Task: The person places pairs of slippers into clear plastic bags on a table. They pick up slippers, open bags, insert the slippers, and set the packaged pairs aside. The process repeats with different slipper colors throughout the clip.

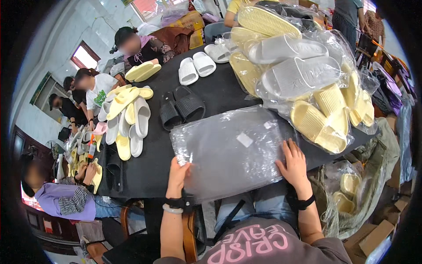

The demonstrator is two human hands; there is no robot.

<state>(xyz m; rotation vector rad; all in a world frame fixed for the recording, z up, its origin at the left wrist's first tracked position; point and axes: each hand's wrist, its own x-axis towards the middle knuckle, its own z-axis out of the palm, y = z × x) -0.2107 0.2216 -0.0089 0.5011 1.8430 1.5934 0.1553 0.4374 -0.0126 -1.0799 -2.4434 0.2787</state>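
Observation:
A stack of clear plastic bags [215,154] lies in front of me, its near edge reaching over the edge of the black table [228,94]. My left hand [177,175] is closed on the stack's left edge, the thumb on top. On the right edge rests my right hand [292,163], fingers stretched out and apart. Just beyond the bags sits a pair of black slippers [182,108], and farther off a pair of white slippers [197,68]. Bagged yellow and white slippers [299,75] are heaped to the right, close to my right hand.
Loose yellow and white slippers [127,115] are piled at the left, with a yellow pair [143,70] behind them. Several people work along the table's left and far sides. A large sack [373,163] holding bagged slippers stands at the right, near cardboard boxes [373,235].

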